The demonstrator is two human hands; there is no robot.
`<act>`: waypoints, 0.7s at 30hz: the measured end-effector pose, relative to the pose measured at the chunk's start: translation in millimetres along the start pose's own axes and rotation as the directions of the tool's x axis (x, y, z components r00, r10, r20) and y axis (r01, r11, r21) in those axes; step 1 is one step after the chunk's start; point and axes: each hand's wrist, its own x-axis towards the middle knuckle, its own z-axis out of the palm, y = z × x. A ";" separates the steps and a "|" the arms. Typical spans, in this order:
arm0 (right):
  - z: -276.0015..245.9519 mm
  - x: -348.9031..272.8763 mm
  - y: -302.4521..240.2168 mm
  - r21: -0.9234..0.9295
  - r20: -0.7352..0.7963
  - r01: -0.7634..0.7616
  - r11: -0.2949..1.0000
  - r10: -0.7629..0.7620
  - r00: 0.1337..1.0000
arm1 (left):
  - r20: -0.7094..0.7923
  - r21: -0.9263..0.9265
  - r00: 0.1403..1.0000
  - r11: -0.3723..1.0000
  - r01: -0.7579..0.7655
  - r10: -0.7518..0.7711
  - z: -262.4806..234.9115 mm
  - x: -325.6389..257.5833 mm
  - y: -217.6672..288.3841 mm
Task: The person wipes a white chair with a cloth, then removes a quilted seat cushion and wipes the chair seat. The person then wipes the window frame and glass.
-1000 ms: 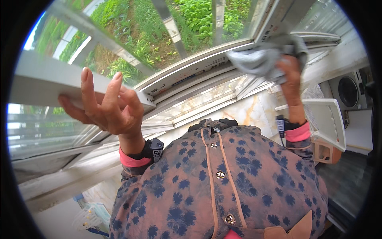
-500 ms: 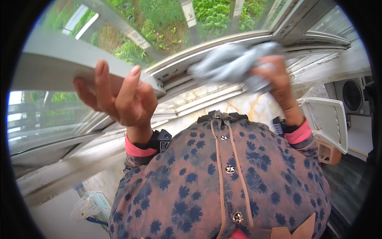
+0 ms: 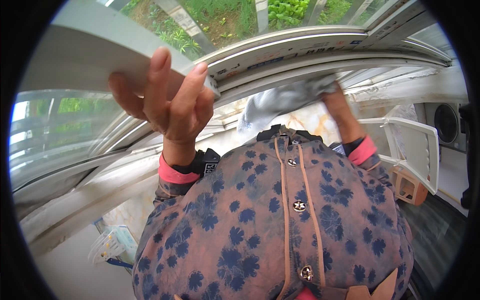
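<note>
My left hand is raised against the grey window sash, its fingers spread and pointing up, with nothing visible in them. Its fingertips are close to the sash's end, beside the window track. A crumpled grey cloth hangs below the track on the near side, bunched in my right hand. Motion blurs that hand, and the cloth and frame partly hide its fingers.
Beyond the window, upright bars stand before green plants. On the right are a white folding rack or stool, an orange plastic crate and a front-loading machine. A white rack with a blue handle lies lower left.
My right hand has brought the cloth from on top of the window track down to its near side. My left hand has shifted slightly right and up in view, staying by the sash.
</note>
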 end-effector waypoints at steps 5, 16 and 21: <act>-114.5 35.4 52.9 0.814 -0.293 -0.022 0.581 0.443 0.847 | -0.028 -0.058 0.999 0.998 -0.024 0.023 9.5 -0.4 3.1; 89.3 26.8 65.1 0.669 0.613 -0.703 0.242 0.356 0.705 | -0.037 -0.028 0.999 1.000 0.004 -0.005 6.4 1.4 3.7; 29.7 41.9 110.4 0.708 0.232 -0.540 0.456 0.571 0.787 | 0.012 0.022 0.999 0.999 -0.032 0.031 2.9 -0.6 -2.0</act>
